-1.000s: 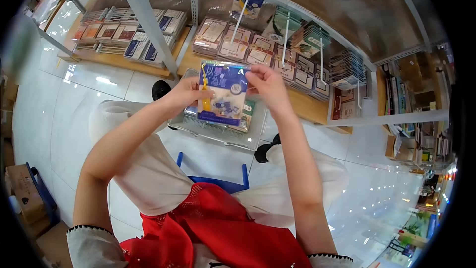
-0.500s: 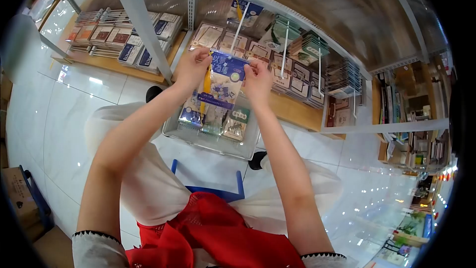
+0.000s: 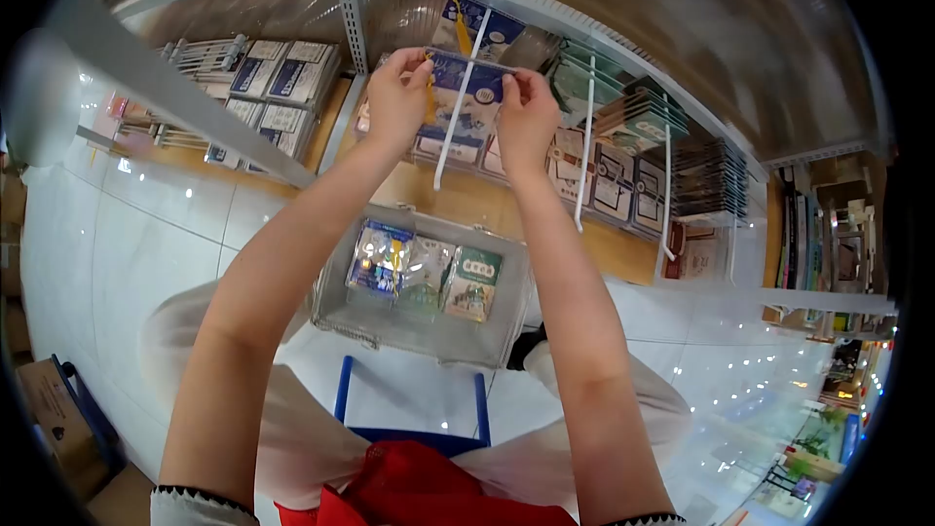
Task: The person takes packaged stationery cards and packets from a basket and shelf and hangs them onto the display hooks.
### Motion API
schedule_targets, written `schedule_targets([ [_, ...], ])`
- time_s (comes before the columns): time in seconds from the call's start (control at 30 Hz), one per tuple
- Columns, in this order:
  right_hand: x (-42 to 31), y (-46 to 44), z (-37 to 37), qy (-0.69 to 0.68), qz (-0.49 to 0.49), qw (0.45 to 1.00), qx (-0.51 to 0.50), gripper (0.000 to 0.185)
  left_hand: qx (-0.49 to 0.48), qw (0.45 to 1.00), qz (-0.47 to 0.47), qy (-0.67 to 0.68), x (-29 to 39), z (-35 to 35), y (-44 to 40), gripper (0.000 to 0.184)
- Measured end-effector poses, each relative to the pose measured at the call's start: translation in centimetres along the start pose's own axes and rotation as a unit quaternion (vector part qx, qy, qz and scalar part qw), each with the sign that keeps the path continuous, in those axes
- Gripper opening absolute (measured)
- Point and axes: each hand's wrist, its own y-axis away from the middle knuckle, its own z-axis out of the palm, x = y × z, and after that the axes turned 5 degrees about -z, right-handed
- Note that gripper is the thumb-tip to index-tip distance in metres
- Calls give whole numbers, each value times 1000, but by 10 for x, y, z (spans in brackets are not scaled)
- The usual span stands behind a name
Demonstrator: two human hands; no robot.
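Up at the shelf, a flat blue packet (image 3: 487,90) with printed pictures and a yellow strip is held by its upper corners. My left hand (image 3: 394,97) pinches the left corner, and my right hand (image 3: 529,122) pinches the right one. A white display hook (image 3: 445,154) crosses in front of the packet; whether it passes through the packet's top, I cannot tell. Behind it hangs a similar blue packet (image 3: 495,27). Below my hands stands a translucent bin (image 3: 336,310) holding another blue packet (image 3: 378,258) and a green-and-beige packet (image 3: 472,284).
Green packets (image 3: 638,122) hang on hooks to the right. Boxed goods (image 3: 594,170) line the wooden shelf. White-and-blue boxes (image 3: 292,73) are stacked at left, past a slanting metal post (image 3: 185,97). A blue frame (image 3: 414,436) lies between my knees.
Both hands have lifted the blue packet from above the bin up to the hook. The bin's contents are now uncovered. My view has shifted slightly.
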Motion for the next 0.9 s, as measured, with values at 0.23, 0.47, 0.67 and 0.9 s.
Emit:
schedule_targets([
  [0.23, 15, -47, 31, 34, 0, 996, 78, 15, 7, 1000, 17, 26, -13, 37, -65, 15],
  [0.47, 31, -3, 15, 2, -109, 993, 43, 29, 70, 993, 55, -82, -31, 17, -31, 26],
  [0.67, 53, 119, -68, 45, -38, 987, -150, 33, -167, 948, -264, -54, -104, -44, 135, 18],
  [0.9, 54, 191, -146, 23, 194, 979, -55, 26, -332, 835, -349, -266, -176, -12, 287, 42],
])
